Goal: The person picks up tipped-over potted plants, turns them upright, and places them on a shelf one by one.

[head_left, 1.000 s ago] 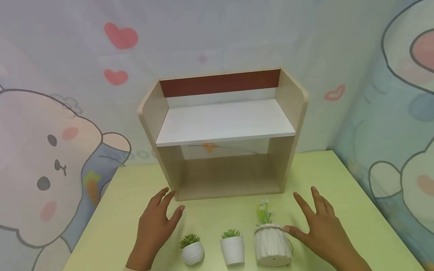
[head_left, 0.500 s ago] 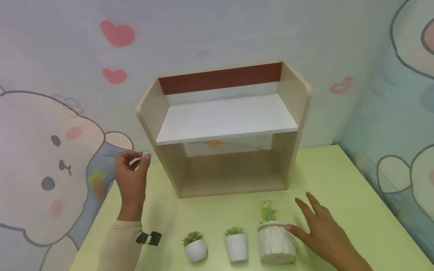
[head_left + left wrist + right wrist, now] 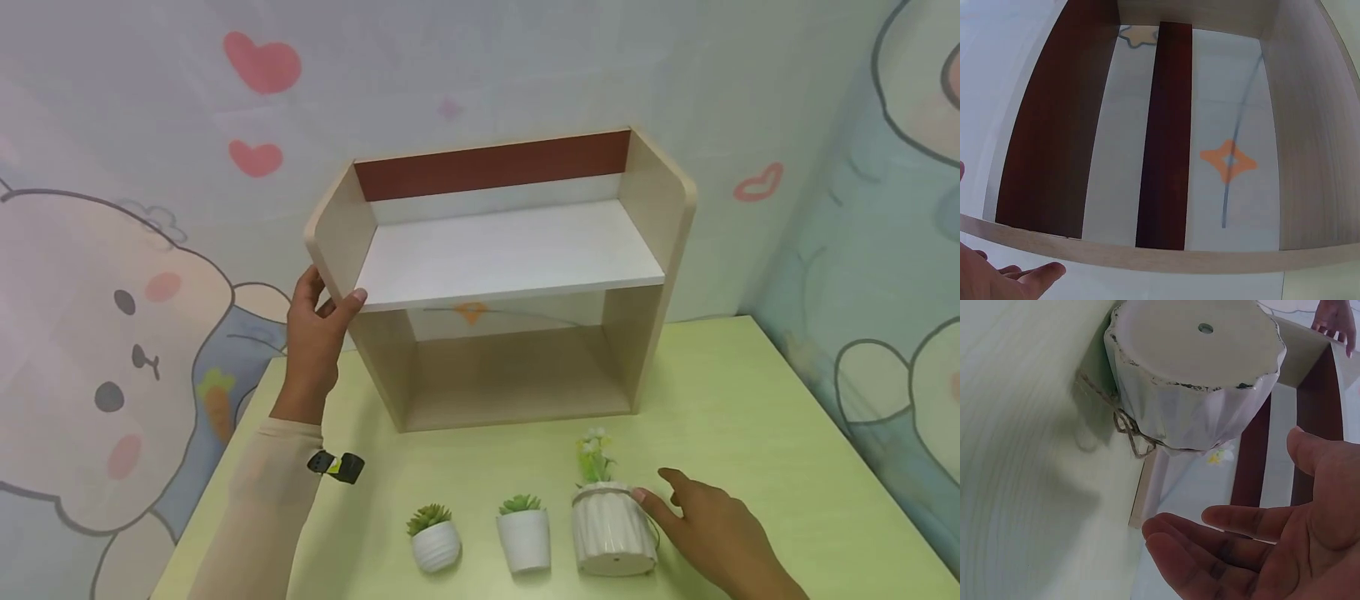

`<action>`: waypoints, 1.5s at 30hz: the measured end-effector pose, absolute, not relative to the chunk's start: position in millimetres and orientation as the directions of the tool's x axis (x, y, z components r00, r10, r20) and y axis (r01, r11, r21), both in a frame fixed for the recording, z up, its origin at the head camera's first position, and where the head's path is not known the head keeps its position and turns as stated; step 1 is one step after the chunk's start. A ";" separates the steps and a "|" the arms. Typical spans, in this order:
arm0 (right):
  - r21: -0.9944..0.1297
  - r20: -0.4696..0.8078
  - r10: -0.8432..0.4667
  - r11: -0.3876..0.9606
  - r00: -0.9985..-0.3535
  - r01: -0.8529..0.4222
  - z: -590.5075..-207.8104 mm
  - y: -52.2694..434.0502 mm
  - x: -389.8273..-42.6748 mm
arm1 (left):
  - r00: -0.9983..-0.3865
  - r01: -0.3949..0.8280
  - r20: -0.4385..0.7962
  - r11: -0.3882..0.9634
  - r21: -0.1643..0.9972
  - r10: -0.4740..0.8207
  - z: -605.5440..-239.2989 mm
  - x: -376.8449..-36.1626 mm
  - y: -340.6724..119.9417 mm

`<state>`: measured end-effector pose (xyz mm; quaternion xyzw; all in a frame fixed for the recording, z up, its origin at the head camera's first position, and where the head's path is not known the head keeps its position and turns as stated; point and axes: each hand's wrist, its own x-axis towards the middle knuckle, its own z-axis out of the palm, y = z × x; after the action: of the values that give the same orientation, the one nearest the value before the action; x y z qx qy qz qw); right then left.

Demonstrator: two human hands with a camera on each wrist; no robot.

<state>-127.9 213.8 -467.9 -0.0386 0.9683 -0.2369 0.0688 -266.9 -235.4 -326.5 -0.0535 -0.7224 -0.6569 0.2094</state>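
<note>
A small two-tier wooden shelf (image 3: 510,258) stands on the table, with a white middle board and a reddish-brown back strip. My left hand (image 3: 311,354) holds the front edge of its left side panel, thumb on the inner side and fingers outside. In the left wrist view those fingers (image 3: 1041,278) lie along the panel's outer face. Near the ribbed white flowerpot (image 3: 615,533), my right hand (image 3: 712,533) hovers with loosely bent fingers. The right wrist view shows a gap between this hand and the pot, whose twine bow (image 3: 1132,431) hangs at the side.
Left of the flowerpot stand a succulent in a plain white pot (image 3: 524,542) and a smaller succulent in a round ribbed pot (image 3: 436,546). The pale green table (image 3: 750,417) meets a cartoon-printed wall sheet (image 3: 480,75) behind the shelf.
My left hand has risen from beside the small succulent to the shelf's left panel and taken hold of it. The right hand's fingers have bent more, beside the flowerpot. The pots still stand in their row.
</note>
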 end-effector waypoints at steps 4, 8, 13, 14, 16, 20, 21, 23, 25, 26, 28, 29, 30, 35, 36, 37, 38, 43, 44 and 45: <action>-0.470 -0.134 -0.109 0.882 -0.985 -0.033 -469.3 212.9 -127.6 | -0.893 0.387 0.408 0.139 0.911 -0.188 -322.8 -270.2 -233.5; -0.482 -0.157 -0.114 0.876 -0.981 -0.024 -471.1 212.7 -124.7 | -0.881 0.411 0.438 0.171 0.896 -0.180 -320.2 -271.1 -233.7; -0.496 -0.126 -0.122 0.867 -0.985 -0.044 -471.6 212.1 -117.1 | -0.877 0.405 0.445 0.215 0.888 -0.184 -316.4 -268.3 -230.0; -0.490 -0.115 -0.120 0.870 -0.986 -0.049 -471.2 212.2 -116.3 | -0.876 0.408 0.447 0.219 0.887 -0.181 -315.5 -268.0 -228.6; -0.473 -0.100 -0.113 0.879 -0.989 -0.052 -469.6 212.9 -115.6 | -0.878 0.402 0.444 0.229 0.886 -0.180 -313.6 -268.2 -225.5; -0.440 -0.114 -0.088 0.898 -0.990 -0.029 -468.6 214.8 -117.2 | -0.881 0.386 0.434 0.243 0.890 -0.190 -311.9 -268.5 -222.3; -0.439 -0.125 -0.085 0.898 -0.989 -0.021 -469.3 214.9 -117.3 | -0.882 0.379 0.430 0.251 0.891 -0.195 -311.8 -268.0 -222.1; -0.445 -0.153 -0.082 0.896 -0.985 -0.005 -472.0 214.0 -116.8 | -0.880 0.377 0.431 0.258 0.889 -0.198 -312.0 -266.7 -222.3; -0.464 -0.186 -0.092 0.886 -0.978 0.005 -475.3 212.4 -115.8 | -0.880 0.377 0.432 0.259 0.889 -0.199 -311.8 -265.0 -222.7; -0.477 -0.202 -0.098 0.879 -0.974 0.011 -477.1 211.4 -115.3 | -0.880 0.378 0.432 0.260 0.889 -0.199 -311.6 -264.1 -222.9; -0.503 -0.234 -0.114 0.864 -0.965 0.020 -480.5 209.4 -114.1 | -0.881 0.376 0.429 0.259 0.890 -0.197 -311.3 -262.2 -223.4; -0.517 -0.245 -0.123 0.856 -0.962 0.022 -481.9 208.3 -113.6 | -0.882 0.374 0.428 0.259 0.891 -0.197 -311.2 -261.3 -223.4; -0.529 -0.249 -0.133 0.848 -0.959 0.020 -483.5 207.4 -112.8 | -0.882 0.371 0.427 0.264 0.890 -0.199 -311.1 -260.4 -223.4; -0.577 -0.255 -0.161 0.817 -0.954 0.017 -488.7 201.6 -110.2 | -0.876 0.370 0.435 0.289 0.883 -0.209 -310.9 -257.1 -222.6; -0.583 -0.260 -0.160 0.812 -0.952 0.023 -489.4 200.6 -110.2 | -0.874 0.369 0.436 0.291 0.883 -0.213 -310.9 -256.7 -222.2; -0.591 -0.266 -0.161 0.806 -0.951 0.029 -489.6 199.7 -110.5 | -0.874 0.366 0.434 0.292 0.883 -0.217 -310.9 -256.3 -221.7; -0.603 -0.271 -0.159 0.797 -0.949 0.039 -489.5 198.8 -110.6 | -0.874 0.363 0.432 0.293 0.885 -0.222 -311.0 -255.8 -221.1; -0.655 -0.282 -0.149 0.752 -0.948 0.077 -488.6 196.6 -110.0 | -0.876 0.340 0.416 0.300 0.891 -0.243 -311.0 -253.5 -219.4; -0.667 -0.285 -0.148 0.740 -0.947 0.085 -488.5 196.7 -109.5 | -0.876 0.337 0.415 0.304 0.891 -0.245 -311.0 -253.1 -219.3; -0.678 -0.289 -0.147 0.729 -0.946 0.094 -488.5 197.0 -108.9 | -0.877 0.336 0.414 0.305 0.891 -0.245 -311.0 -252.8 -219.4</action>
<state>-108.9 197.0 -488.5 -0.0143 0.9152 -0.3679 0.1636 -252.8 -219.4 -311.0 -0.0296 -0.7692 -0.5888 0.2465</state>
